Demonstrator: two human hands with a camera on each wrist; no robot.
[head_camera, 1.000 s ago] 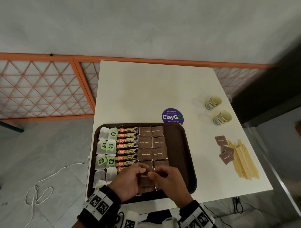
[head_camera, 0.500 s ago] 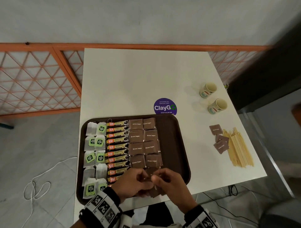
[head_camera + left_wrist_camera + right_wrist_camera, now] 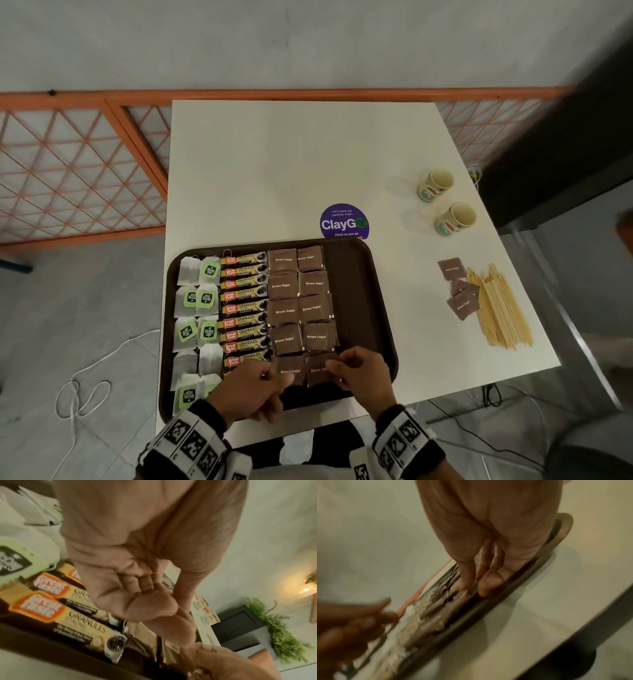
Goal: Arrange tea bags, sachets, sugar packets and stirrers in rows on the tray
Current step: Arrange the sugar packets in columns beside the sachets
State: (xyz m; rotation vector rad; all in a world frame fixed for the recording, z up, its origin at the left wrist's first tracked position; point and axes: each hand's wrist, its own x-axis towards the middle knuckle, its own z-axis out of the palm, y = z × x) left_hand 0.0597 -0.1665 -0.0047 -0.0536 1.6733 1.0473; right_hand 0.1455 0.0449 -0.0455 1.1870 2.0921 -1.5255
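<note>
A brown tray (image 3: 354, 291) holds tea bags (image 3: 198, 308) at the left, coffee sachets (image 3: 245, 308) beside them, and two columns of brown sugar packets (image 3: 301, 298). At the near end of those columns lie two more sugar packets, side by side. My left hand (image 3: 274, 378) pinches the near left corner of the left packet (image 3: 293, 368). My right hand (image 3: 337, 368) pinches the right edge of the right packet (image 3: 318, 371); the right wrist view shows thumb and forefinger (image 3: 471, 588) closed on that edge. Wooden stirrers (image 3: 500, 308) and loose sugar packets (image 3: 460, 291) lie on the table to the right.
Two paper cups (image 3: 435, 185) (image 3: 455, 219) stand at the table's far right. A purple round sticker (image 3: 343, 222) is just beyond the tray. The tray's right strip is bare. An orange lattice railing (image 3: 85, 164) runs behind the table, and a white cable (image 3: 82, 394) lies on the floor.
My hands have drawn apart, and the two packets they held together now lie side by side at the near end of the sugar columns. The head camera has shifted.
</note>
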